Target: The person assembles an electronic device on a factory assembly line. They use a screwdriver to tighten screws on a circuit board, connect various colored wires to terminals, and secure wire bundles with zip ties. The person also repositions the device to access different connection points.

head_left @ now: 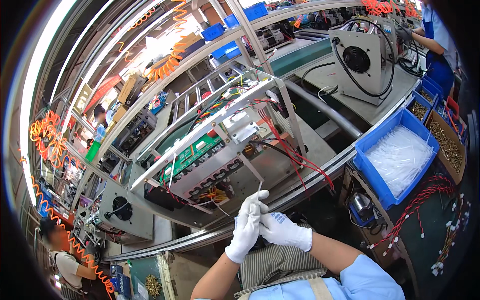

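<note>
In front of my body, my two white-gloved hands are together, just off the near edge of the chassis. My left hand (246, 223) is closed with fingers upward, and a thin white strip (260, 186) sticks up from its fingertips. My right hand (284, 232) presses against it from the right, its fingers bent; what they grip is hidden. Beyond them stands an open metal-framed machine chassis (220, 131) with a green circuit board (197, 150) and bundled wires. Loose red wires (287, 145) hang from its right side toward the bench edge.
At right, a blue bin (395, 160) holds many thin white plastic pieces, beside a cardboard box of brass fittings (445, 142). Red twisted wires (420, 207) lie below. Fan-panelled machines stand left (122, 210) and far right (357, 65). A co-worker (437, 42) works at upper right.
</note>
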Action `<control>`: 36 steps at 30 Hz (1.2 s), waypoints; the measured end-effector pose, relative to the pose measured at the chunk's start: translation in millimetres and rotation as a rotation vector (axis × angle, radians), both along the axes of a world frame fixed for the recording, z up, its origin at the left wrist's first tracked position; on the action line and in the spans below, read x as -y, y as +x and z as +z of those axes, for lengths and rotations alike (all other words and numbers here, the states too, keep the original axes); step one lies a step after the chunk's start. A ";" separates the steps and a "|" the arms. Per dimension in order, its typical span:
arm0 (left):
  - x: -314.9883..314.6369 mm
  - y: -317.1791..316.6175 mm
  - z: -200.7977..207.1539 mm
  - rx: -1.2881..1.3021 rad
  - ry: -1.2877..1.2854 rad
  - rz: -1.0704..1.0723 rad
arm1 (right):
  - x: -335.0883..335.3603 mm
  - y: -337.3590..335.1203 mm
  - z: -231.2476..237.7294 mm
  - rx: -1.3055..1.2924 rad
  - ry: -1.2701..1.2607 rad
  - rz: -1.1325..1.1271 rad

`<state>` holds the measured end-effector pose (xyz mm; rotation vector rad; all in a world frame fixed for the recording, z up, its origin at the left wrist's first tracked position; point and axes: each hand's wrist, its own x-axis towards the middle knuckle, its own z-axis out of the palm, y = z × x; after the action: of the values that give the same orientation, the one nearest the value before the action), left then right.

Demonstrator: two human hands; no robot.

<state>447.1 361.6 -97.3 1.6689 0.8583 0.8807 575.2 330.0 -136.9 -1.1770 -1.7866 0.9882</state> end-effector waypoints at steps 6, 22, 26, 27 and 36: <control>-7.8 8.4 -4.3 -0.013 -0.020 -0.118 | 1.6 30.3 -8.5 -0.487 -0.143 0.093; -52.0 2.5 40.4 -0.375 0.372 -0.029 | -73.9 81.4 -12.1 -0.421 0.197 -0.464; -59.0 13.6 94.0 -0.133 1.026 -0.012 | -37.5 109.8 22.4 -0.508 0.011 -0.411; -57.2 1.8 124.9 -0.108 1.174 0.036 | -47.3 138.6 -16.2 -0.476 0.213 -0.254; -167.9 -100.3 204.7 -1.043 0.658 0.475 | -25.1 102.7 103.8 -0.695 0.461 -0.757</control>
<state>346.9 529.5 107.4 2.6235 1.8632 0.5701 677.9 355.1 -33.0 -0.9248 -0.8280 0.4068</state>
